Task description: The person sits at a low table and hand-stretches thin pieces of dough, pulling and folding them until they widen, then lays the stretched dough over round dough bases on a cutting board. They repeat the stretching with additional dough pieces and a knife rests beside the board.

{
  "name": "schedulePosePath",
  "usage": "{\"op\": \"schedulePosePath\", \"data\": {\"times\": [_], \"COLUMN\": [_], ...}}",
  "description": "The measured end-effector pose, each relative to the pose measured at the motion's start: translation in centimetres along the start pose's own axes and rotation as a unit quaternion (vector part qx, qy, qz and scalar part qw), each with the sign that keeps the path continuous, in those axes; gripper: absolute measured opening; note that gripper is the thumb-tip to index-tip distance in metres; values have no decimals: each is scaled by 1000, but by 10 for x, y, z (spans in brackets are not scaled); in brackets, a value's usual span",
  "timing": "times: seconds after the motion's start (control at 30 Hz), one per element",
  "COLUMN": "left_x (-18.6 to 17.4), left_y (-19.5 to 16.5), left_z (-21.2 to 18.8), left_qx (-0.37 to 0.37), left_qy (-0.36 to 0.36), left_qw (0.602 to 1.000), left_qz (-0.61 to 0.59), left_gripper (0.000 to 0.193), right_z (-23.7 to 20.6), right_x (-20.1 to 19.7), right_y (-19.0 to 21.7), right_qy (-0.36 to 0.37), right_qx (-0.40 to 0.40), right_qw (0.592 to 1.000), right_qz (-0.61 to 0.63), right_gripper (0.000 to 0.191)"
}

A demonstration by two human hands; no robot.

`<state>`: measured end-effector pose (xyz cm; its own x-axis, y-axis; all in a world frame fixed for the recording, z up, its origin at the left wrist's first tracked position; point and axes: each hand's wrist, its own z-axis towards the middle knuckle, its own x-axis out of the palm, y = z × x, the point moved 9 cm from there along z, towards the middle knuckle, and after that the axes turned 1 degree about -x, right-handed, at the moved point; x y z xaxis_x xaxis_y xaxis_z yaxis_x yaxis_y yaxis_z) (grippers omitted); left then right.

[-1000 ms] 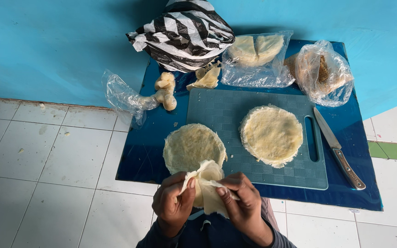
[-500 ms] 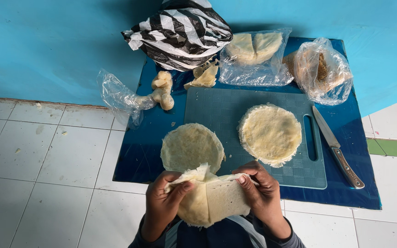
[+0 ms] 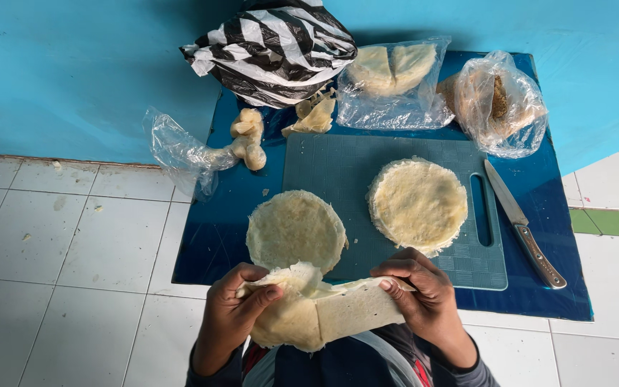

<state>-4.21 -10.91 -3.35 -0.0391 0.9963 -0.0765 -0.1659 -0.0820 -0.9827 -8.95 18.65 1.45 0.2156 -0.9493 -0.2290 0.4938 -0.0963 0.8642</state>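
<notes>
a white tiled floor point(image 3: 73, 244) fills the left and bottom of the frame, with a turquoise wall point(image 3: 66, 72) across the top. a dark blue sheet point(image 3: 209, 236) lies on the tiles in the middle, its far edge against the wall. on it sits a grey-green cutting board point(image 3: 338, 172) with a handle slot on its right side. a round flat disc point(image 3: 418, 205) rests on the board right of centre, and a second round disc point(image 3: 295, 231) lies half over the board's lower left corner. a knife point(image 3: 524, 226) lies on the sheet just right of the board. along the top of the frame stand a black and white striped bag point(image 3: 274, 46), a clear bag of pale wedges point(image 3: 392, 82) and a clear bag with brownish contents point(image 3: 499, 104). a crumpled clear bag point(image 3: 180, 150) lies at the sheet's left edge beside pale lumps point(image 3: 247, 137), with pale scraps point(image 3: 313, 115) under the striped bag.

at the bottom centre the left hand point(image 3: 234, 315) and right hand point(image 3: 424, 294) each pinch an end of a pale folded sheet point(image 3: 324, 315), thumb over fingers, held above the near edge of the blue sheet.

a second ago the pale sheet was a small bunch between hands close together; now it is stretched wide, with the hands moved apart. everything on the blue sheet lies as before.
</notes>
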Motion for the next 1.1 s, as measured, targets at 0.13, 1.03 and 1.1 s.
{"op": "schedulePosePath", "data": {"times": [0.13, 1.03, 1.1], "left_x": [-13, 8, 7], "left_y": [1, 43, 45], "left_z": [-1, 1, 2], "left_qx": [-10, -208, -202], "left_qy": [15, -185, -185], "left_qw": [1000, 876, 872], "left_qz": [10, -395, -405], "left_gripper": [18, 33, 34], "right_z": [-3, 81, 73], "right_x": [-14, -12, -6], "right_y": [-7, 27, 26], "right_qy": [19, 57, 55], "right_qx": [10, -151, -153], "right_qw": [1000, 860, 853], "right_qz": [-19, -485, -497], "right_gripper": [15, 40, 40]}}
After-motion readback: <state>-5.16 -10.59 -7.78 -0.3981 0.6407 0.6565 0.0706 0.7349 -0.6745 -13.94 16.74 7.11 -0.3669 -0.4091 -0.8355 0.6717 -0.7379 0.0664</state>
